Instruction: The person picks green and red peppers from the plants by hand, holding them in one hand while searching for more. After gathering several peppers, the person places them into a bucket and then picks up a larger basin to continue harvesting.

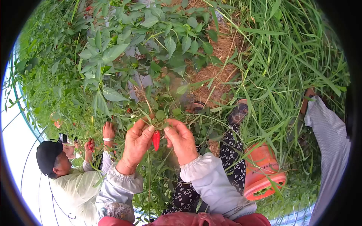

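A red pepper [156,140] hangs point down between my two hands, below a green stem and some small leaves. My left hand [137,142], at the left of the pepper, is closed with thumb and fingertips pinched at the green stem. Closed too, my right hand [180,140] has its thumb and fingers pressed together on the stem and leaves at the pepper's right. The fingers partly hide what each one grips. Pepper plants [113,56] with broad leaves stand just beyond both hands.
An orange-red bucket [264,167] lies tilted at the right, near my patterned trouser legs [230,158]. A co-worker in a black cap [48,157] is at the lower left, one hand holding something red. Another person's striped sleeve or trouser leg [330,132] is at far right. Tall grass surrounds the bucket.
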A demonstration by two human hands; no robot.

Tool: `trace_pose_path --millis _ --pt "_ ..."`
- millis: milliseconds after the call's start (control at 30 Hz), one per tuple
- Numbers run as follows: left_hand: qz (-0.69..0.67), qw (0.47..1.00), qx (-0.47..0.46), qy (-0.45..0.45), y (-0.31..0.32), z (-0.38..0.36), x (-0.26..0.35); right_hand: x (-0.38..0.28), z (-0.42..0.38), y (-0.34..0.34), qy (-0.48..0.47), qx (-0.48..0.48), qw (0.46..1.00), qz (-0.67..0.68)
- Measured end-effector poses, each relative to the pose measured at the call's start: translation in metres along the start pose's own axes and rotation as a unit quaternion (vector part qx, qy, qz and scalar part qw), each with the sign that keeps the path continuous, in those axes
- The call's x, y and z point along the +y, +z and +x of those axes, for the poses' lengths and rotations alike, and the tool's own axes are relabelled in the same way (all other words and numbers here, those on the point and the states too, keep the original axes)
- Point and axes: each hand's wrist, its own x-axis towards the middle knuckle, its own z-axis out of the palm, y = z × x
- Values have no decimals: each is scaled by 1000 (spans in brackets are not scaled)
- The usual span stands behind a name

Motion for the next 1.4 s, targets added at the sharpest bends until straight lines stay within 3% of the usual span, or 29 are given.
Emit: trace_pose_path --millis 67,100,133,200,233,267,333,367,400,467,533,600,667,733,833,900,1067,1167,1200,1233,1267,1333,1367,1400 --pt "195 979 -34 55 -4 -18 -11 -1 -1 -1 6 -22 1000 -4" --pt "324 936 -18 138 -5 -21 -14 -2 -1 1 24 -51 998 -21" --pt "324 936 -19 139 -4 -26 -13 -2 -1 2 42 -79 995 -39" --pt "312 944 -36 99 7 -37 7 8 2 -1 -9 -107 993 -57" --pt "408 873 -43 262 7 -34 7 10 2 -2 -4 -128 986 -103" --pt "409 873 -44 261 9 -39 11 6 0 -2 1 -148 978 -149" --pt "534 830 -84 135 13 -53 22 -7 -3 0 -9 -139 972 -188" --pt "589 784 -88 173 14 -56 20 -4 -1 -1 21 -144 971 -190" --pt "589 784 -88 174 18 -59 21 0 1 -2 50 -149 969 -193" --pt "681 714 -67 147 30 -65 27 16 2 -6 77 -136 975 -158" --pt "695 688 -67 199 34 -67 31 35 1 -9 -20 -86 994 -69" --pt "711 667 -62 214 38 -70 41 32 4 -9 -44 -94 991 -85" --pt "686 694 -66 208 37 -68 50 26 5 -6 -143 -96 936 -308" --pt "675 715 -84 163 37 -66 60 18 3 0 -133 -91 939 -304" --pt "657 732 -97 152 34 -64 63 19 -2 4 -205 -70 914 -343" --pt "641 745 -104 152 27 -66 63 28 -4 2 -229 -58 877 -417" --pt "620 766 -114 127 27 -70 70 54 -4 -2 -166 -75 863 -471" --pt "612 770 -115 134 28 -76 82 19 -14 5 -290 -31 814 -502" --pt "504 831 -228 64 28 -83 96 13 -7 -3 -289 -29 814 -502" --pt "380 863 -333 -10 29 -89 111 9 2 -9 -211 -12 851 -480" --pt "458 837 -300 6 35 -94 122 10 6 -9 -132 -2 882 -453" --pt "410 901 -135 49 20 -78 107 16 -2 3 -167 12 905 -391" --pt "431 890 -91 115 4 -58 98 12 -6 8 -160 -7 894 -419" --pt "218 974 -30 50 -10 -40 77 10 -8 11 -154 -27 880 -448"
